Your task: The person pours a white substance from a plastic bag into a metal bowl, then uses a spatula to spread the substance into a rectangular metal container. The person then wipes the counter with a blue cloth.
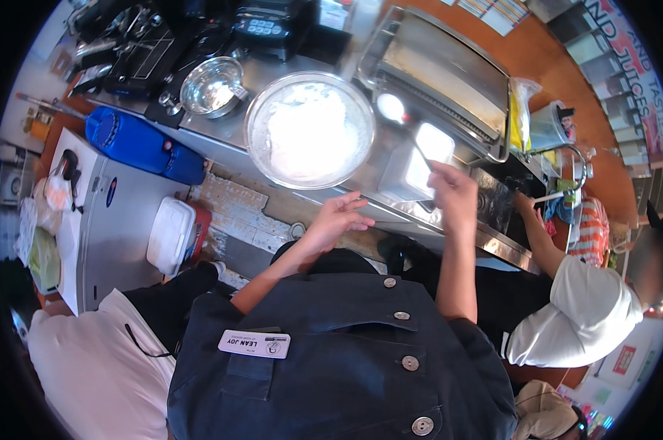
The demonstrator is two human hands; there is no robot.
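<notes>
My right hand [454, 192] is closed around the thin dark handle of a spoon [391, 108]. The spoon's bowl looks bright white, and glare hides what is in it. Below the spoon handle stands a pale square tub [402, 176] with white contents. A large round metal bowl [252, 150] holds a heap of white powder [309, 125], washed out by light. My left hand [339, 218] is in front of this bowl's near edge, fingers apart and nothing visible in them.
Behind the spoon sits a contact grill [441, 62]. A smaller metal bowl [212, 86] and a blender base [267, 29] stand at the back left. A blue jug [130, 139] lies farther left. Co-workers stand at my left [100, 367] and right [577, 312], one reaching toward the sink.
</notes>
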